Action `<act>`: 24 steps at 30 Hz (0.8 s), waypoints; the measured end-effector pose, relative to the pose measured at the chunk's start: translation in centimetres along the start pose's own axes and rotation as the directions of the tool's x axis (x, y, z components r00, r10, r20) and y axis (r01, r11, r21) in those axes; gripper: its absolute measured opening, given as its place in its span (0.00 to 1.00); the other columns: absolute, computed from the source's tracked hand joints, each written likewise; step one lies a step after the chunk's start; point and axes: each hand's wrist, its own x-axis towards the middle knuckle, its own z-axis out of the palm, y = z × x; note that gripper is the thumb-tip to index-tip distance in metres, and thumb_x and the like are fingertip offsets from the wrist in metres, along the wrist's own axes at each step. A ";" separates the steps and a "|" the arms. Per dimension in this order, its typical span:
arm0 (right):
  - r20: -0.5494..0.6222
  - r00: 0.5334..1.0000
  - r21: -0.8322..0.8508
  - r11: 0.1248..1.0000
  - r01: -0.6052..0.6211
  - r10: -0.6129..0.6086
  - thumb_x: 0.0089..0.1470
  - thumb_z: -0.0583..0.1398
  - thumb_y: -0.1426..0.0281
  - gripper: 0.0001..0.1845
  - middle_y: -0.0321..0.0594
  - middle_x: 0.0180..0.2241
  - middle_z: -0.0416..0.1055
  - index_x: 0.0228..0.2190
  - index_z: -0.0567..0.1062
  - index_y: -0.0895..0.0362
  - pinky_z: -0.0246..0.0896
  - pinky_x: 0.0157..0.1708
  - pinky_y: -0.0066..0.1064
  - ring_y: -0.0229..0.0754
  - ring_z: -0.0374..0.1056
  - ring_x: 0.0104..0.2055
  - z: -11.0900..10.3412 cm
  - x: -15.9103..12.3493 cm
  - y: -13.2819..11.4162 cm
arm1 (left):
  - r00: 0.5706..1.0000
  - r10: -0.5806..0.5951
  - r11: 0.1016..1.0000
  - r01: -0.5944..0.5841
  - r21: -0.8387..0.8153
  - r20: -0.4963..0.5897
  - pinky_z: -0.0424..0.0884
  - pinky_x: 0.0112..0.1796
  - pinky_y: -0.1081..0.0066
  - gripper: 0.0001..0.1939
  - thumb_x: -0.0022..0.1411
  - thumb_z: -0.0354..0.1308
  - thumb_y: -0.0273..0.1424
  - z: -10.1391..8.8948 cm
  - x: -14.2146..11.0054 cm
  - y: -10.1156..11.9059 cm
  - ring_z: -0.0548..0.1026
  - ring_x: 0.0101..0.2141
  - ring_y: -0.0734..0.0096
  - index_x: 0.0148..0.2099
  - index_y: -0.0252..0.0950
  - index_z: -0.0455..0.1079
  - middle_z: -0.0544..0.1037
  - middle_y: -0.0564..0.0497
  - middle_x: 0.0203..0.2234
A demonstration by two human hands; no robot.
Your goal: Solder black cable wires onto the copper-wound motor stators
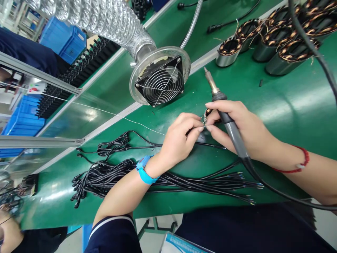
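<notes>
My right hand (237,123) is closed round a soldering iron (231,131), whose metal tip points up and away from me. Its thumb and fingertips also pinch a thin wire (206,125). Opposite, the fingertips of my left hand (181,135) press together on the same wire, almost touching the right fingertips. Just behind the fingertips shows a small part of a copper-wound stator (207,113), mostly hidden by the hands. A thin pale strand (131,121) runs from the left to my left hand. Under both hands lies a black cable (210,144).
A bundle of black cables (110,175) with stripped ends lies on the green bench nearest me. A fume fan (163,86) on a foil duct (105,21) hangs ahead. Several stators (229,52) stand at the back right. Another person's hand (10,232) is at lower left.
</notes>
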 end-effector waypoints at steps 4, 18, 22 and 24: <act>-0.023 1.000 0.059 0.998 -0.008 0.009 0.59 0.57 0.73 0.25 0.34 0.35 0.74 0.57 0.63 0.48 0.66 0.45 0.42 0.45 0.74 0.40 0.1 0.0 0.1 | 0.995 0.090 0.993 -0.087 0.078 -0.036 0.71 0.39 0.69 0.05 0.63 0.57 0.22 0.1 -0.1 -0.2 0.74 0.38 0.70 0.36 0.37 0.67 0.76 0.47 0.36; 0.123 0.988 -0.068 0.993 0.100 -0.091 0.55 0.57 0.74 0.32 0.38 0.41 0.77 0.60 0.61 0.47 0.67 0.47 0.48 0.53 0.71 0.46 -1.0 0.4 1.6 | 0.911 -0.413 0.898 0.408 -0.167 0.002 0.62 0.27 0.75 0.05 0.56 0.59 0.21 -0.5 1.0 -0.1 0.64 0.24 0.81 0.29 0.34 0.70 0.71 0.55 0.30; 0.097 0.992 -0.067 0.994 0.083 -0.076 0.57 0.56 0.75 0.28 0.37 0.37 0.76 0.58 0.63 0.47 0.67 0.42 0.46 0.50 0.71 0.42 -0.4 0.5 1.7 | 0.915 -0.403 0.894 0.399 -0.201 0.022 0.63 0.27 0.75 0.05 0.55 0.59 0.21 -0.5 1.0 -0.4 0.65 0.24 0.81 0.29 0.34 0.71 0.72 0.55 0.29; 0.089 0.993 -0.049 0.995 0.082 -0.078 0.58 0.56 0.75 0.27 0.37 0.37 0.76 0.58 0.63 0.48 0.67 0.41 0.46 0.50 0.70 0.41 -0.1 0.5 1.8 | 0.923 -0.384 0.900 0.381 -0.210 0.031 0.63 0.28 0.75 0.05 0.55 0.58 0.21 -0.5 1.0 -0.6 0.66 0.25 0.80 0.29 0.34 0.71 0.72 0.55 0.30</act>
